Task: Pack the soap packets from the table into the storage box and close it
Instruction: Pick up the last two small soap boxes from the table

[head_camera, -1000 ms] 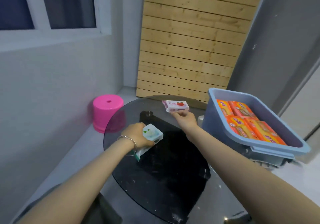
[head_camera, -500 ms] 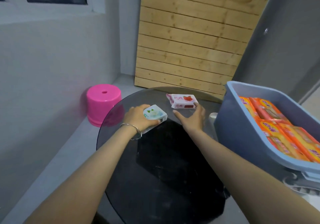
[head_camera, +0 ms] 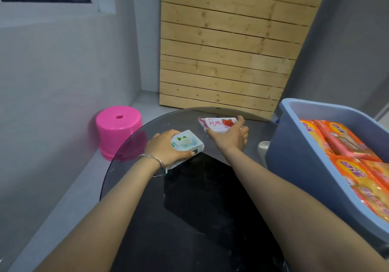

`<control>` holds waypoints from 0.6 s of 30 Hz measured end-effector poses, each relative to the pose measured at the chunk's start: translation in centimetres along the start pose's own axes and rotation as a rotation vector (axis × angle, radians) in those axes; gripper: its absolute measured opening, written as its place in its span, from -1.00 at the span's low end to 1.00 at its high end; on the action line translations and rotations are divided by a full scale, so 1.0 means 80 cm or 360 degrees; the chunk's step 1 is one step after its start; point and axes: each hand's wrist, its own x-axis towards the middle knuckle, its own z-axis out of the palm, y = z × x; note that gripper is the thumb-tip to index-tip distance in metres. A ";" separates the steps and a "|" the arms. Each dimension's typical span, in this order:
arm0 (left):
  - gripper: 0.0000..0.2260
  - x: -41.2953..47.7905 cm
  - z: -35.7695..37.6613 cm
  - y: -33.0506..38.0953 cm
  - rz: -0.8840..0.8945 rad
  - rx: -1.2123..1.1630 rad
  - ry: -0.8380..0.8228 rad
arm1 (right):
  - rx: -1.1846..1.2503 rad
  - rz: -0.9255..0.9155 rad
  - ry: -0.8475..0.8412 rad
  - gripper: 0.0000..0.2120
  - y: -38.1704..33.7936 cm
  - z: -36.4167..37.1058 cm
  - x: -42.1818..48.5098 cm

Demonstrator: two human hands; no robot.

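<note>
Landmark = round dark glass table [head_camera: 202, 219], seen from above.

L hand [head_camera: 166, 148]: over table's far-left part, fingers curled round a white soap packet w/ green print and a white flower [head_camera: 186, 143]. Thumb along the packet's near edge, other fingers on its far-left side. Packet tilted, near end toward the wrist; can't tell whether it touches the glass. Silver bangle [head_camera: 150, 159] on L wrist.

R hand [head_camera: 228, 135]: over table's far-centre, fingers closed on a white/pink soap packet w/ red rose and red characters [head_camera: 217, 124]. Thumb on the packet's left end, fingertip on its right end, palm under it. Printed face up, toward camera. Looks lifted off the glass, not certain.

The 2 packets near each other, not touching, rose one farther from camera.

Blue storage box [head_camera: 299, 166]: at table's right side, open, lid not seen. Inside, orange soap packets [head_camera: 341, 143] packed side by side, filling what shows of it. Box runs out of frame at right.

Small white object [head_camera: 263, 146] on table's right edge, just beside box wall; only partly seen, can't ID.

Off table, left: pink plastic stool [head_camera: 119, 130] on grey floor by the wall. Behind table's far edge: pale wood slat panel [head_camera: 231, 46] leaning upright.
</note>
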 end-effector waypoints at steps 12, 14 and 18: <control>-0.49 -0.049 0.000 0.013 -0.0023 -0.0109 0.0149 | 0.0652 -0.0087 -0.0113 -0.15 -0.017 -0.068 -0.104; -0.54 -0.060 -0.005 0.023 -0.0011 -0.0224 0.0186 | 0.0762 -0.0166 -0.0126 -0.15 -0.034 -0.092 -0.120; -0.54 -0.076 -0.029 0.060 0.0080 -0.0483 0.0256 | 0.0930 -0.0307 -0.0194 -0.15 -0.070 -0.150 -0.151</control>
